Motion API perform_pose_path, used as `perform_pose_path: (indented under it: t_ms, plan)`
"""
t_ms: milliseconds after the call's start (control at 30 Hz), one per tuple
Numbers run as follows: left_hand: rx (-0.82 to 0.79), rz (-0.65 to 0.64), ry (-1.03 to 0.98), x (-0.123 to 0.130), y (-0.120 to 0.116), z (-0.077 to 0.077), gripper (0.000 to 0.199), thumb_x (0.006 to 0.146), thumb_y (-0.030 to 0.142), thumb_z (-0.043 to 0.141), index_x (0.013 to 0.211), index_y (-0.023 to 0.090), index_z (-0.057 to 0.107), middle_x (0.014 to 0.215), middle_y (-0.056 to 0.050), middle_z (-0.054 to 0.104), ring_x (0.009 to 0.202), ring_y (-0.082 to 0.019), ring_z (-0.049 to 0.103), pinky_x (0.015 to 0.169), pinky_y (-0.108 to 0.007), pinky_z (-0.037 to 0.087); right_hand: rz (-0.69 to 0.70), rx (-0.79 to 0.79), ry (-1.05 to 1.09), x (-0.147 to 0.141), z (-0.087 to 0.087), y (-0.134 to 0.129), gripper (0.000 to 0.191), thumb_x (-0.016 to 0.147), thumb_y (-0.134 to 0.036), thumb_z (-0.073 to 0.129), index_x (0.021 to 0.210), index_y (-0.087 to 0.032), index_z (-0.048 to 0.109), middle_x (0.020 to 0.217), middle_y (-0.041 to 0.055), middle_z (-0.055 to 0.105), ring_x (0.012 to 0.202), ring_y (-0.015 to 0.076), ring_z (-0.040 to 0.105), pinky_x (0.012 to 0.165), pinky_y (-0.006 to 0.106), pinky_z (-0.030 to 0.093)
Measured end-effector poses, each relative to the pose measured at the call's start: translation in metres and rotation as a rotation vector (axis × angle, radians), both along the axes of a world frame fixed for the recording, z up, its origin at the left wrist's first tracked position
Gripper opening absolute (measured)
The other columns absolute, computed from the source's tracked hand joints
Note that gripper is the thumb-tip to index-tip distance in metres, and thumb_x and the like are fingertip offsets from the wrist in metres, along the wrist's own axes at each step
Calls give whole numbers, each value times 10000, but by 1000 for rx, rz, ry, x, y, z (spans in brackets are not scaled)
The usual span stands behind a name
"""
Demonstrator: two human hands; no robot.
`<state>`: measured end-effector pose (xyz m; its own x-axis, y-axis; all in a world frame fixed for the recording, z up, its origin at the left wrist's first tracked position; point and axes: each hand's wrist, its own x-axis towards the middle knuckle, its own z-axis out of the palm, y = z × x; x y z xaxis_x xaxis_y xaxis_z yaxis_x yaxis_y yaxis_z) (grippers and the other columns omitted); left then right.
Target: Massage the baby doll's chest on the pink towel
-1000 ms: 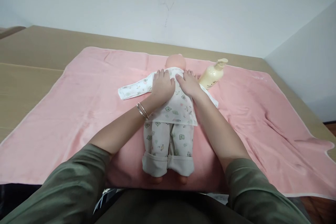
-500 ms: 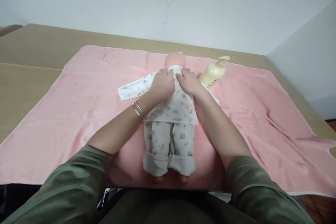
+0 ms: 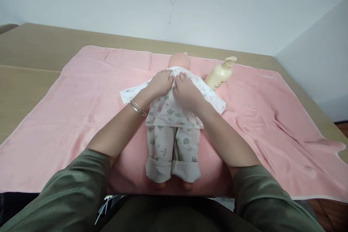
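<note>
In the head view a baby doll lies lengthwise in front of me, its bald head [image 3: 179,61] away from me and its feet toward me. It wears a white printed shirt [image 3: 174,114] with both sleeves spread out, and matching trousers [image 3: 186,145] with rolled cuffs. My left hand [image 3: 161,82] rests on the shirt's upper left part, fingers lying along the cloth. Beside it, my right hand [image 3: 186,88] lies over the upper middle of the shirt, fingers pointing toward the doll's neck. Both hands touch the doll and hold no separate object.
A pink blanket [image 3: 95,79] covers much of the wooden table [image 3: 29,52]. To the right of the doll's shoulder, a cream pump bottle [image 3: 219,76] lies tilted close to the sleeve. A white wall [image 3: 122,7] rises behind the table.
My right hand has moved left and slightly toward me, uncovering the doll's right-side sleeve. My left hand has shifted a little left. The doll stays in place.
</note>
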<state>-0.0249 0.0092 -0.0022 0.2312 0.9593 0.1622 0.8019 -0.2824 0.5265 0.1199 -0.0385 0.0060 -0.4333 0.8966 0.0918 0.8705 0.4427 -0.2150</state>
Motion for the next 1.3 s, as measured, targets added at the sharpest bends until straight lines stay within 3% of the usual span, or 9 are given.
perform_pose_path:
  t_ms: [100,267,367,467,633,767,933,1167,1300]
  plan:
    - [54,-3,165,12,-20,3,435,1002,214,370,1308,42,627,1294,-262,676,1261,-370,618,1143,-529,474,-197,-40,139,19,-1,36,615,1062,-315,298,1514,67,467,1641,283,425,1582,381,367,1329,538,296]
    - [94,-87,196,24,-46,8,471,901,143,501,1353,84,617,1314,-236,660,1305,-393,598,1156,-538,475,-212,-35,222,33,-11,59,635,1068,-447,314,1480,-15,531,1589,256,509,1511,401,453,1266,597,346]
    - [88,-5,122,22,-32,3,371,914,140,455,1215,98,668,1233,-213,700,1244,-359,641,1136,-517,496,-233,-1,158,24,-11,46,649,1070,-421,291,1496,17,507,1589,284,495,1504,425,452,1264,624,324]
    - [60,112,68,13,-7,-7,363,949,179,377,1129,103,683,1209,-223,724,1209,-350,660,1138,-513,496,-230,39,77,5,-7,13,667,1048,-341,324,1572,65,403,1648,311,399,1551,468,376,1282,653,281]
    - [26,117,-95,2,12,-21,429,1015,331,312,1012,183,715,1120,-173,780,1075,-317,706,1025,-468,550,-72,56,-15,-18,-3,-34,699,994,-217,391,1639,43,326,1750,226,244,1646,462,167,1355,623,167]
    - [73,156,-114,4,9,-25,425,1014,335,326,1023,192,726,1150,-159,787,1122,-320,702,1056,-470,532,-107,-11,67,-1,-4,-2,650,1020,-229,341,1635,-18,360,1746,189,285,1648,388,225,1348,612,209]
    - [126,188,-97,10,4,-25,432,1009,349,356,1110,172,737,1226,-167,773,1210,-337,681,1106,-474,507,-290,-42,250,29,-15,47,634,1058,-473,354,1510,-58,513,1635,228,470,1570,358,403,1338,624,205]
    - [100,189,-89,10,3,-23,428,1021,343,356,1132,175,734,1238,-159,765,1221,-332,675,1113,-466,499,-300,-44,258,28,-20,46,653,1053,-499,346,1480,-44,539,1626,241,475,1514,368,461,1336,614,171]
    - [44,172,1,10,-1,-11,464,1037,340,308,1142,142,715,1204,-174,762,1168,-326,690,1063,-464,524,-278,-92,313,35,-16,48,680,1042,-572,353,1477,-92,559,1612,205,508,1497,367,476,1318,614,199]
